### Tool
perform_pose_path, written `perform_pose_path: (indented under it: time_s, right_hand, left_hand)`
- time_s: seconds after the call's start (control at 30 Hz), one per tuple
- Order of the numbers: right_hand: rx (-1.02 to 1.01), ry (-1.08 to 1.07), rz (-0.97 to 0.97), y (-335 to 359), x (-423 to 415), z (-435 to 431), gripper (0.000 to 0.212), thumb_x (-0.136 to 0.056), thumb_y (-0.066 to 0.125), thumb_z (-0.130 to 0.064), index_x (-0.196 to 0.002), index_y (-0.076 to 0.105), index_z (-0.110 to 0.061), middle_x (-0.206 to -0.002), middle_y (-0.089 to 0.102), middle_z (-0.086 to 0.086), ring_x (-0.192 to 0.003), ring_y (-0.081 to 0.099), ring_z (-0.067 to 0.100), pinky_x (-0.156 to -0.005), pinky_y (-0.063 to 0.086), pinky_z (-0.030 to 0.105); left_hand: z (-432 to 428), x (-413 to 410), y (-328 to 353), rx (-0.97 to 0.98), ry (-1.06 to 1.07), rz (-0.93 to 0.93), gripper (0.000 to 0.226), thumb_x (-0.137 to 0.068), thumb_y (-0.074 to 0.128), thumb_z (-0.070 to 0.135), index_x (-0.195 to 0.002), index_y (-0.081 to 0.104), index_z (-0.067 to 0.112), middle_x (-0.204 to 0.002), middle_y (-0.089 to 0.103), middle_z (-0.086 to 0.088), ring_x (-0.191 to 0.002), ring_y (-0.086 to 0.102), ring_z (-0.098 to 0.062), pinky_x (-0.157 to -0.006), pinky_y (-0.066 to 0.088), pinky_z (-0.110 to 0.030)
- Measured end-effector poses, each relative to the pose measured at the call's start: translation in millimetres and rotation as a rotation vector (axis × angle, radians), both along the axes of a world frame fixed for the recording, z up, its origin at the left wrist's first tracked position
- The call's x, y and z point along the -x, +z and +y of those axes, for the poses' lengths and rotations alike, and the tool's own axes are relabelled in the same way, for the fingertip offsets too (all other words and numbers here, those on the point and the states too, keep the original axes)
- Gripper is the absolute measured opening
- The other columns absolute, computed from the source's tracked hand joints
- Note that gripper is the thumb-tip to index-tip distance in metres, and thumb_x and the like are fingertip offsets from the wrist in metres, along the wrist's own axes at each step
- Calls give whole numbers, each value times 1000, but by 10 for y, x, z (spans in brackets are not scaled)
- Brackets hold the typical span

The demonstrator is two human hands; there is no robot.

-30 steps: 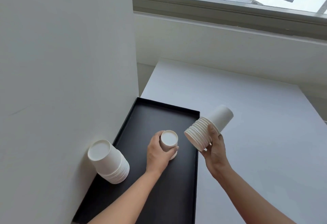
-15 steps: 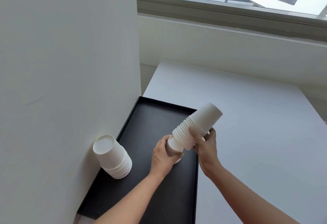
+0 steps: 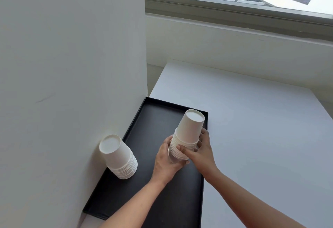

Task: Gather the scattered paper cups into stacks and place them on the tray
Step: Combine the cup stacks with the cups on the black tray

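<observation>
The white surface (image 3: 252, 128) stands beside a tall white wall (image 3: 72, 65). One black tray (image 3: 155, 119) lies flat on the surface, its long side right up against the wall. The surface stretches wide away from the wall.

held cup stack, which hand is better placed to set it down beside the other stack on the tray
Probably left: the left hand grips the lower end of the held stack over the black tray, on the side nearer the standing stack. The right hand holds it from the far side.
</observation>
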State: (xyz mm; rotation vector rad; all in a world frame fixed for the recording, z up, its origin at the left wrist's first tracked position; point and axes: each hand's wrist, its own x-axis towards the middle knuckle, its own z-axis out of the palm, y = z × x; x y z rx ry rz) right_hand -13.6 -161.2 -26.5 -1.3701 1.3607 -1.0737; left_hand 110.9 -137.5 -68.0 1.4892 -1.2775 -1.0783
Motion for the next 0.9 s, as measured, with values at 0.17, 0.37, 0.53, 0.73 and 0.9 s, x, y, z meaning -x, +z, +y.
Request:
perform_pose_path:
  time_s: [0.17,0.37,0.53,0.73,0.9]
  right_hand:
    - [-6,41,65,-1,-30,17,79,-63,84,-11,-116,32,-38,-110,51,-25,-101,55,-6,-88,46,21]
    - [-22,63,124,-95,-3,58,80,-63,82,-10,-120,32,-33,-109,51,-24,-106,54,6,-86,43,19]
    - [-65,89,160,-174,25,88,78,-64,81,-13,-121,32,-34,-119,52,-9,-114,52,12,-90,43,22]
    - [-96,106,207,-209,37,74,79,-63,82,-20,-123,32,-36,-124,52,-7,-117,50,13,-101,45,36]
    - [-102,116,216,-208,37,80,80,-65,82,-19,-123,30,-37,-125,51,-7,-119,49,14,-102,44,36]
  left_hand:
    - [6,3,38,21,21,6,79,-59,84,23,-124,42,38,-119,60,11,-109,58,-4,-89,49,-20]
    - [22,8,48,4,37,-1,84,-49,78,42,-125,43,34,-123,59,9,-110,59,-7,-93,50,-29]
    - [24,10,33,-6,39,-32,91,-47,72,48,-130,43,25,-129,55,7,-115,56,-13,-99,48,-38]
    - [29,15,26,6,55,-58,77,-57,79,31,-126,47,24,-123,57,7,-112,57,-12,-96,49,-35]
    - [30,11,21,12,50,-65,74,-60,80,23,-126,46,22,-123,56,8,-114,55,-11,-97,47,-33]
